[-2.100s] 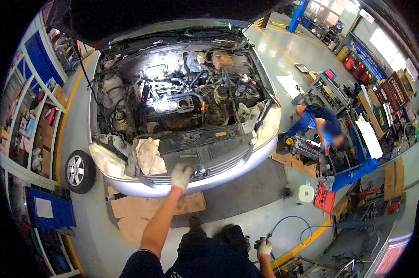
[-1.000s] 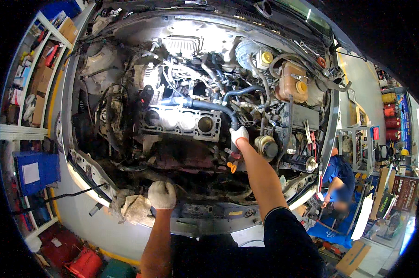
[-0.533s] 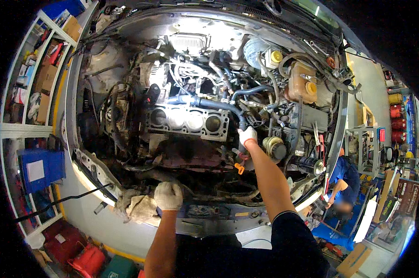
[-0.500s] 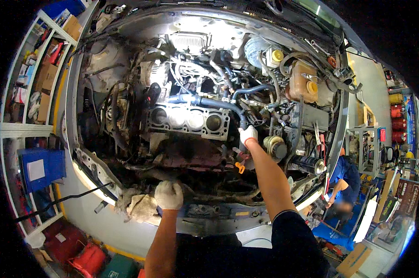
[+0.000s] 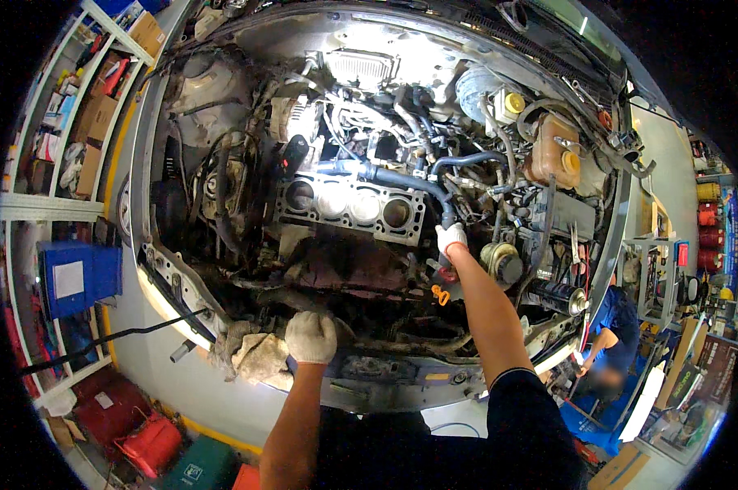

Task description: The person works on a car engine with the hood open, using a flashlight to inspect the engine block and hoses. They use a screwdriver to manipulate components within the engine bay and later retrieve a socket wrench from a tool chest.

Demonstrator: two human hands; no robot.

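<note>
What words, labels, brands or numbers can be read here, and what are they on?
Wording left uncopied:
Green case: small white mark.
Brown panel, right: pale lettering, blurred.
Dark box beside it: lettering.
Black spray can: too small to read.
Yellow label on front crossmember: too small.
Engine block: none legible.

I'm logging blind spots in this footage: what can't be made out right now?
Head view: left hand's fingertips and whatever they touch, hidden by its own back.
Head view: how right hand's fingertips meet the hose, hidden by that hand.
Head view: the green case's near end, cut off by the lower edge.
</note>
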